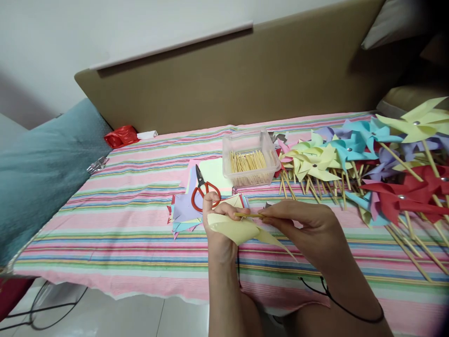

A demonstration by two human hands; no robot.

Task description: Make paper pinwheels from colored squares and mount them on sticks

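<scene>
My left hand [219, 229] is closed on a pale yellow paper pinwheel [236, 230], whose blades curl over the palm and trail off to the right. Between the thumb and fingers of my right hand [298, 217] a thin wooden stick [248, 215] is pinched, its left end reaching the fingers of my left hand beside the paper. The pinwheel's centre is hidden behind the folded blades. Just beyond my left hand, red-handled scissors [199, 187] lie on stacked coloured paper pieces [185, 208].
A clear plastic box [250, 154] holds many short wooden sticks. To the right, finished-looking pinwheels [315, 164] in several colours are heaped. A striped cloth [115, 220] covers the surface; a red plastic bag [121, 136] lies at the back left near a teal cushion [45, 173].
</scene>
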